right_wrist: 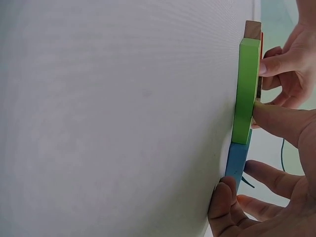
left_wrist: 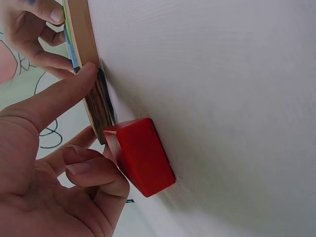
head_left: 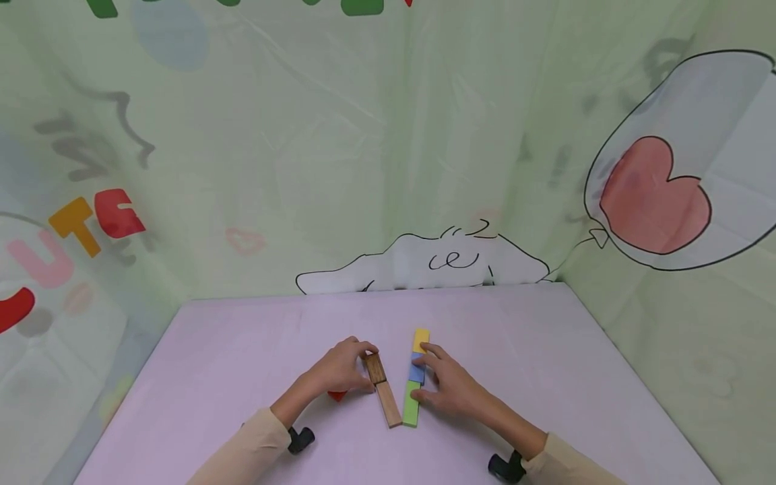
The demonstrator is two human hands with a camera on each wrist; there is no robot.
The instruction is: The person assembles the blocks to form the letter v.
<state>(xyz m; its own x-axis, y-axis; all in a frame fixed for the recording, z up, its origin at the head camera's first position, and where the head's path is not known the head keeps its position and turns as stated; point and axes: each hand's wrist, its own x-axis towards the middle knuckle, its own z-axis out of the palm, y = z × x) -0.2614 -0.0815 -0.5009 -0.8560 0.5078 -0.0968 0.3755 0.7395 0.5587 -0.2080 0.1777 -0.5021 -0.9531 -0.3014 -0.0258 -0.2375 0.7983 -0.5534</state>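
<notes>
My left hand (head_left: 338,367) is at a dark brown wooden block (head_left: 376,369), its thumb at the near end and fingers at the far end. A light wooden block (head_left: 389,405) continues that row toward me. On the other side, a green block (head_left: 411,407), a blue block (head_left: 417,373) and a yellow block (head_left: 421,336) lie end to end. My right hand (head_left: 453,385) rests its thumb on the green block and its extended fingers on the blue and yellow ones. The two rows meet at their near ends, forming a narrow V.
A red block (left_wrist: 145,157) lies beside the dark brown block, partly hidden under my left hand in the head view. The pale tabletop (head_left: 242,350) backs onto a printed cloth wall (head_left: 315,168), with more cloth at both sides.
</notes>
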